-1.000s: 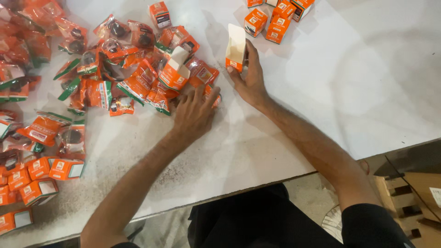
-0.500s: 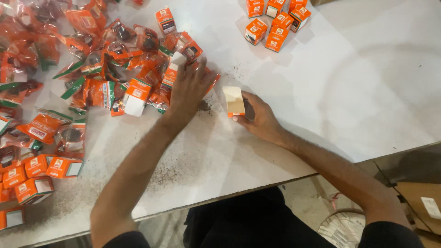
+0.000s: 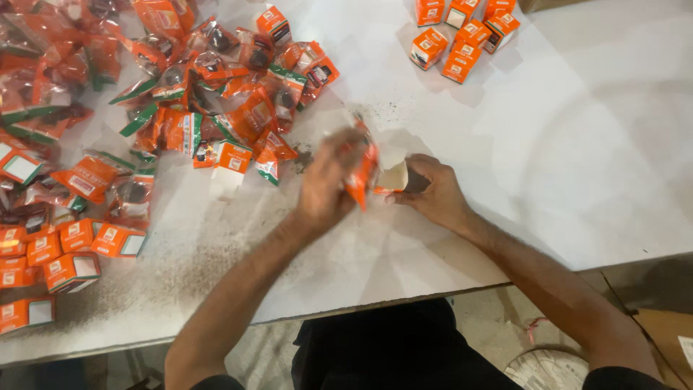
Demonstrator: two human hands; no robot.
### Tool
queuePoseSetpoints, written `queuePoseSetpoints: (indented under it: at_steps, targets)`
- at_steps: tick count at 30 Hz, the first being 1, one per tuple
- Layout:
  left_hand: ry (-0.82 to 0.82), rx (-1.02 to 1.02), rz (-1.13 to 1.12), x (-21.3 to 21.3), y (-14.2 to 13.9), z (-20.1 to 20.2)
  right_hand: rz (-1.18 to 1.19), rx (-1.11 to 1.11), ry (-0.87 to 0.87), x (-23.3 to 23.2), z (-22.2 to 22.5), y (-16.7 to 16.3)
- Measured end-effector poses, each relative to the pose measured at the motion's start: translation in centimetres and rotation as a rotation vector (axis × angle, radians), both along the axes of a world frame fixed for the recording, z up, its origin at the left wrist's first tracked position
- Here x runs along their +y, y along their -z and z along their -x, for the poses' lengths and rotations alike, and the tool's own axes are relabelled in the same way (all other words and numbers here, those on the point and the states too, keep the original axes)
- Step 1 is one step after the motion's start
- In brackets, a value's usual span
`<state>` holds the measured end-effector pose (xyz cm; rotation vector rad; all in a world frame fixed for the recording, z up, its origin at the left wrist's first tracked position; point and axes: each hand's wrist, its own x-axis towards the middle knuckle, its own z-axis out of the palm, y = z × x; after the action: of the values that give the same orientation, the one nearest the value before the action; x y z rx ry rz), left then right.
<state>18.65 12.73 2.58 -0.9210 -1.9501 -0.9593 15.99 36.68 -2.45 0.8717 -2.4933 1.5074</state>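
Both hands meet mid-table: left hand (image 3: 326, 182) pinches an orange sachet (image 3: 362, 173), right hand (image 3: 432, 192) grips a small open carton (image 3: 394, 176). White table (image 3: 577, 166) lies bare rightward to its near edge; sachet heap (image 3: 180, 94) crowds the left.

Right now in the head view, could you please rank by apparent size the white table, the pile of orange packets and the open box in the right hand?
1. white table
2. pile of orange packets
3. open box, held by the right hand
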Motion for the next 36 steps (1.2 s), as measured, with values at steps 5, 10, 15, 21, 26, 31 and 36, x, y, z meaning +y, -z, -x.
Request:
queuePoseSetpoints:
  at_steps: [5,10,15,21,26,31,36]
  targets:
    - [-0.008,0.272,0.217,0.0,1.1,-3.6,0.011,-0.131,-0.045,-0.7,-0.8,0.4]
    - [0.092,0.525,0.309,-0.6,1.9,-3.0,0.080,-0.087,-0.089,-1.3,-1.3,0.1]
    - [-0.369,0.224,0.251,-5.0,0.7,0.5,0.035,-0.017,-0.073,-1.8,-1.4,-0.6]
    - [-0.109,0.328,0.150,-5.6,1.4,-1.1,-0.034,-0.034,-0.024,-1.7,-1.3,-0.2]
    - [-0.096,0.336,0.380,-0.7,2.8,-2.8,-0.061,-0.110,0.012,-1.3,-1.2,0.3]
    - [-0.182,0.004,0.385,0.3,2.8,-2.7,-0.026,0.000,-0.029,-1.5,-1.5,0.2]
    - [-0.241,-0.280,0.235,1.5,3.2,-2.5,-0.078,0.075,-0.007,-1.6,-1.6,0.8]
